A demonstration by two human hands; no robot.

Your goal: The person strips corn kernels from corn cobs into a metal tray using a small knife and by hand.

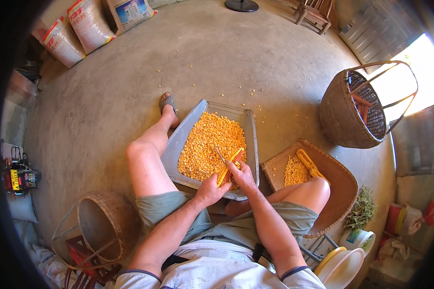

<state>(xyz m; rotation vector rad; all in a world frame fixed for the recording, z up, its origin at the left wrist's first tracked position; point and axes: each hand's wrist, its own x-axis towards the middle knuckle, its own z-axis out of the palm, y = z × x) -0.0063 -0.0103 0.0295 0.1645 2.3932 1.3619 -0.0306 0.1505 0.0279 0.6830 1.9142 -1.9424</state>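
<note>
Between my knees sits a grey scoop-shaped bin [174,160] heaped with loose yellow corn kernels [211,139]. Over the heap I hold a partly stripped corn cob [226,172], with yellow rows on one side and bare reddish core on the other. My left hand [210,190] grips the cob's lower end. My right hand [243,176] is closed around a thin pointed metal tool [219,153], its shaft lying along the cob; the tool's handle is hidden by the fingers.
A woven winnowing basket [338,191] at my right holds kernels and corn cobs [307,160]. Beyond it, a tall handled basket [334,112] contains stripped cobs [362,106]. Another handled basket [128,220] lies tipped at my left. Full sacks [88,27] stand far left; stray kernels dot the concrete floor [105,90].
</note>
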